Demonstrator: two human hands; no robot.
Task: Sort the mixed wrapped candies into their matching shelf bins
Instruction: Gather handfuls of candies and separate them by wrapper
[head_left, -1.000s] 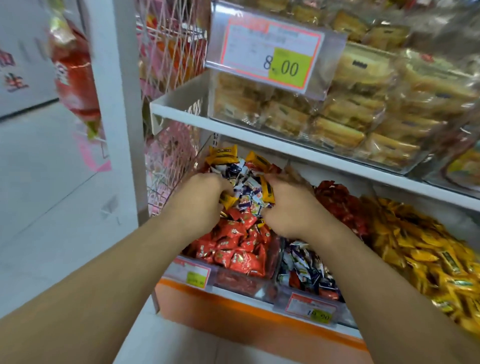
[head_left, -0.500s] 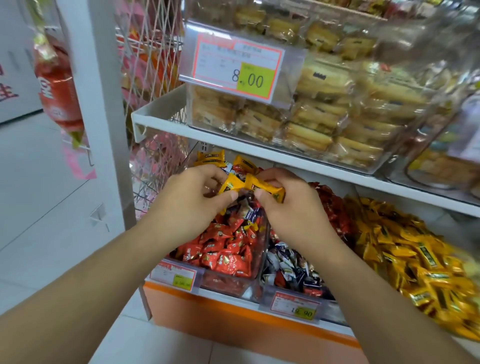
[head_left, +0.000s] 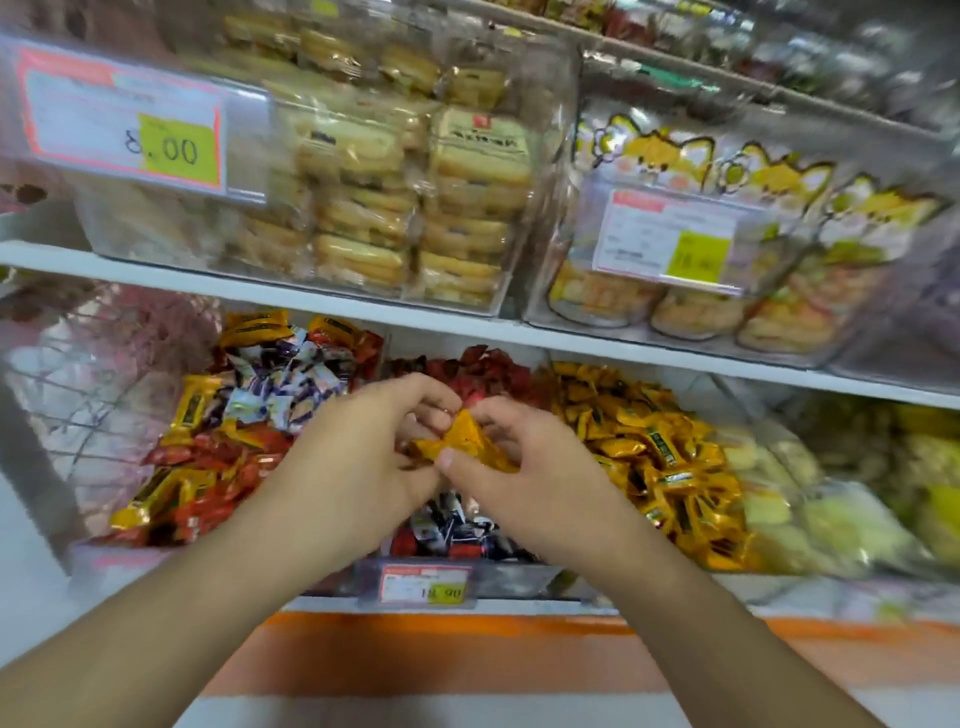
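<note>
Hands, left (head_left: 358, 467) and right (head_left: 524, 473), pinch yellow foil-wrapped candies (head_left: 462, 441); strays remain in mixed bin (head_left: 234, 415) at nine o'clock.

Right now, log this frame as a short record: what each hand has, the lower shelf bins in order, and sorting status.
left hand: grips yellow candies, shared with the other hand
right hand: pinches the same yellow candies
left bin: mixed red, yellow and white-blue candies
middle bin: red and white-blue candies, partly hidden
yellow bin: yellow candies, to the right
status: held candies above the middle bin, not yet dropped
</note>
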